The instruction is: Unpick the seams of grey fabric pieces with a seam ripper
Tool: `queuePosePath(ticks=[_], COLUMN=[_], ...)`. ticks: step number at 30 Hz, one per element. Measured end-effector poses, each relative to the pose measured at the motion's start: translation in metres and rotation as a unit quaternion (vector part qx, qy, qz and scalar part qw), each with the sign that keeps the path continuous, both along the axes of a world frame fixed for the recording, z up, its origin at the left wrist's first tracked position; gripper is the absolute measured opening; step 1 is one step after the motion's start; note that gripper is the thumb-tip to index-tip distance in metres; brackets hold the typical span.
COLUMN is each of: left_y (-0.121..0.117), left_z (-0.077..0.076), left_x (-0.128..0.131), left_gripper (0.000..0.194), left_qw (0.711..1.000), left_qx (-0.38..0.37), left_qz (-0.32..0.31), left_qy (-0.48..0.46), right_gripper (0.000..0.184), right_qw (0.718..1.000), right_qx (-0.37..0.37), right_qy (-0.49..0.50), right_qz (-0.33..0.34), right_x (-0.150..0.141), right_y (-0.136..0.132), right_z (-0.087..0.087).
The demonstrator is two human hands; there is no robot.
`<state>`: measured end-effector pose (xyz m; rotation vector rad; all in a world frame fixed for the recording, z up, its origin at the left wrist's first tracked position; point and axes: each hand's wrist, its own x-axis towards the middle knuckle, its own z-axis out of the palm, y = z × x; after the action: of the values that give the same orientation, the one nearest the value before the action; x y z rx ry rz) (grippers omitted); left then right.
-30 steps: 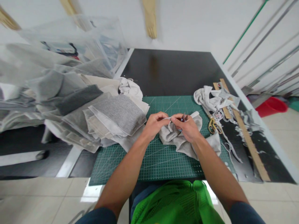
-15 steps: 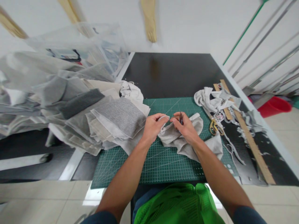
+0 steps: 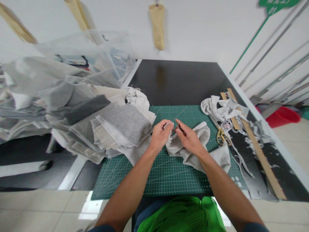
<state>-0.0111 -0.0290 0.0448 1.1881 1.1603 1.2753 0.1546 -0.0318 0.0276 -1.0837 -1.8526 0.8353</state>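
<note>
My left hand (image 3: 161, 137) pinches an edge of the light grey fabric piece (image 3: 200, 162), lifting it a little above the green cutting mat (image 3: 159, 177). Close beside it, my right hand (image 3: 189, 138) is closed around small dark thread snips (image 3: 181, 131), mostly covered by the fingers. Their tips are near the pinched edge; whether they touch it I cannot tell. Below both hands, the rest of the cloth lies crumpled on the mat and runs under my right forearm.
Stacked grey fabric pieces (image 3: 125, 122) cover the left side, before a clear plastic bin (image 3: 113, 48). To the right lie gold-handled scissors (image 3: 221, 137), white fabric scraps (image 3: 214, 108) and a long wooden ruler (image 3: 263, 158). A red bucket (image 3: 282, 116) stands beyond the table.
My right hand has turned, its index finger now stretched toward the left hand, and the snips show less. The left hand has tilted with the fabric edge. The view has shifted slightly upward.
</note>
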Motion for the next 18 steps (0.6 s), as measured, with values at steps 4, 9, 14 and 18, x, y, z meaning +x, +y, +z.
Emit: queuePosePath(ticks=[4, 9, 14, 18], left_y=[-0.0009, -0.0026, -0.0047, -0.0061], left_z=[0.0019, 0.0029, 0.0047, 0.0051], left_x=[-0.0002, -0.0003, 0.0001, 0.0003], left_gripper=[0.021, 0.019, 0.015, 0.011], left_qw=[1.0, 0.999, 0.998, 0.996], left_qx=[0.012, 0.022, 0.034, 0.049], left_qz=[-0.002, -0.014, -0.02, -0.021], left_qy=[0.002, 0.018, 0.042, 0.067], right_gripper=[0.043, 0.033, 0.031, 0.028], right_qw=[1.0, 1.0, 0.999, 0.997], right_qx=[-0.003, 0.011, 0.044, 0.065], right_qy=[0.009, 0.006, -0.003, -0.001], right_qz=[-0.003, -0.017, -0.025, -0.037], right_x=[-0.0025, -0.0041, -0.0044, -0.0053], right_y=[-0.0015, -0.003, -0.0028, -0.0037], right_z=[-0.0045, 0.001, 0.0048, 0.0043])
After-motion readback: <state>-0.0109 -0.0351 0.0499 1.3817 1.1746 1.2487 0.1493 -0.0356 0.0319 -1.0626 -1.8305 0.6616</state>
